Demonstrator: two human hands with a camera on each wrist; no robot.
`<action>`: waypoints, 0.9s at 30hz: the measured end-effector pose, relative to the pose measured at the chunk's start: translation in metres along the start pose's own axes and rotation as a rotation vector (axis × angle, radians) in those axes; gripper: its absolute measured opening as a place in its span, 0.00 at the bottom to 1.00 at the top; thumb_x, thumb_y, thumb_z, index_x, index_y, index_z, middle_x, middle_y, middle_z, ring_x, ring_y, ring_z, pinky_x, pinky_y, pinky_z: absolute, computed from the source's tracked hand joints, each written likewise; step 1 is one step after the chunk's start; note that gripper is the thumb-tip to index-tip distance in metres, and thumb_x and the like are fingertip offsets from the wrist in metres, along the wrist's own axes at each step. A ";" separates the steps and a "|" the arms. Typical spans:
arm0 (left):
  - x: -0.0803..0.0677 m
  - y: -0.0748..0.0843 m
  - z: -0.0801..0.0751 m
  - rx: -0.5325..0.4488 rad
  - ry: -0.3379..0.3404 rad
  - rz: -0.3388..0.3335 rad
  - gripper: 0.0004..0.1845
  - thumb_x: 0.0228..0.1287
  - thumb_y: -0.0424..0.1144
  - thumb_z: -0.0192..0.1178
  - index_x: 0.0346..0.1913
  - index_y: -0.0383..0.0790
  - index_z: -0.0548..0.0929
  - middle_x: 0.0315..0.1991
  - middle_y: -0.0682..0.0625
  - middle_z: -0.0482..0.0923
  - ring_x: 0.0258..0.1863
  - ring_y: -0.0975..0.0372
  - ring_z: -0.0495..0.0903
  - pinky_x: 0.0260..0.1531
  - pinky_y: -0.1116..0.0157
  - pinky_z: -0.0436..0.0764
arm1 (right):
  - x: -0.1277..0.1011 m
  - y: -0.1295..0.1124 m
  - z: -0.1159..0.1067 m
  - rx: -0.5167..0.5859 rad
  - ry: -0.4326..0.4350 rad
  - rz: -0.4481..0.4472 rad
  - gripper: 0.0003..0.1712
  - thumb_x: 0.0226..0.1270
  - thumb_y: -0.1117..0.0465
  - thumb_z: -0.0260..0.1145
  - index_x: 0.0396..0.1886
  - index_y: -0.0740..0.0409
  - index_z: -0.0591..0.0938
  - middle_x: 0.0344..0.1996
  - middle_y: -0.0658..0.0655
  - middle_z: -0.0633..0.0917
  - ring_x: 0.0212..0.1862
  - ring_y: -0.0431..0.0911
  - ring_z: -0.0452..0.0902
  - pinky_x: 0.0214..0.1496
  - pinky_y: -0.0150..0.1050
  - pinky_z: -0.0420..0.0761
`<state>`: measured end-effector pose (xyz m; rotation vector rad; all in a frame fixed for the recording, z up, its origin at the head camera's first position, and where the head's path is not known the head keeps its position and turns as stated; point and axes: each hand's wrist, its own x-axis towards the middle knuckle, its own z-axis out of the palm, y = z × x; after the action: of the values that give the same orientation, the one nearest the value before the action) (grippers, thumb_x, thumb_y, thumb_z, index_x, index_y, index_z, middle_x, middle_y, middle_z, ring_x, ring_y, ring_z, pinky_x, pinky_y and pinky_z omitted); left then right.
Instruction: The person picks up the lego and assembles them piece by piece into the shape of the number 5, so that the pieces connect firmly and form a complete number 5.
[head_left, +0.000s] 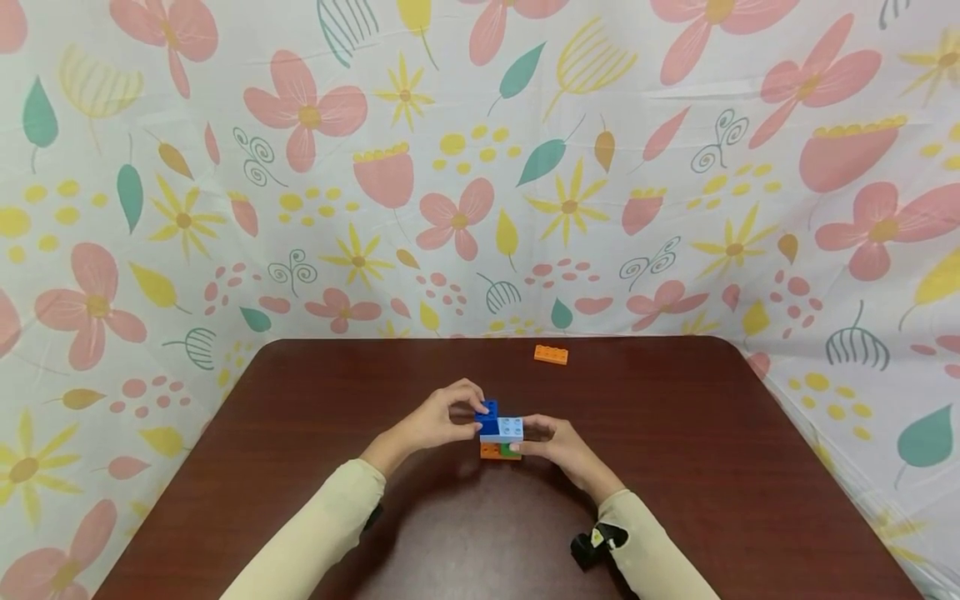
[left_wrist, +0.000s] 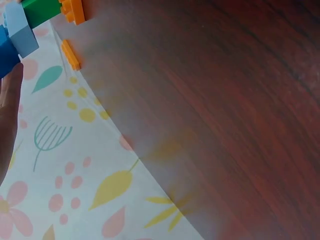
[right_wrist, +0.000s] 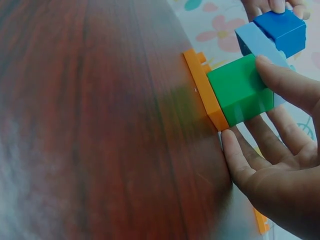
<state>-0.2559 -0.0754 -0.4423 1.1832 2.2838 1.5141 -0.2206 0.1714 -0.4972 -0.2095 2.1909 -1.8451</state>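
A small brick stack (head_left: 501, 440) stands mid-table: an orange base (right_wrist: 205, 92), a green brick (right_wrist: 240, 90), a light blue brick (head_left: 510, 428) and a dark blue brick (head_left: 487, 414) on top at the left. My left hand (head_left: 474, 406) pinches the dark blue brick (right_wrist: 281, 30) from the left with curled fingers. My right hand (head_left: 527, 442) grips the stack's lower right side, fingers (right_wrist: 287, 85) on the green brick and thumb (right_wrist: 235, 160) below the orange base. In the left wrist view the stack (left_wrist: 42, 11) shows at the top left corner.
A loose orange brick (head_left: 551, 354) lies near the far edge of the dark wooden table (head_left: 675, 467), also seen as the loose orange brick (left_wrist: 70, 54). A floral cloth (head_left: 480, 167) hangs behind and around the table.
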 end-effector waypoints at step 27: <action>0.007 0.002 -0.001 -0.002 -0.087 -0.038 0.07 0.59 0.24 0.63 0.39 0.36 0.81 0.48 0.45 0.69 0.50 0.54 0.75 0.53 0.52 0.77 | 0.001 0.000 0.000 0.005 0.010 0.012 0.27 0.58 0.57 0.73 0.56 0.62 0.79 0.48 0.58 0.84 0.47 0.48 0.78 0.50 0.46 0.80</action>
<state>-0.2602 -0.0713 -0.4385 1.1743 2.2354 1.4228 -0.2219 0.1712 -0.4973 -0.1865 2.1894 -1.8485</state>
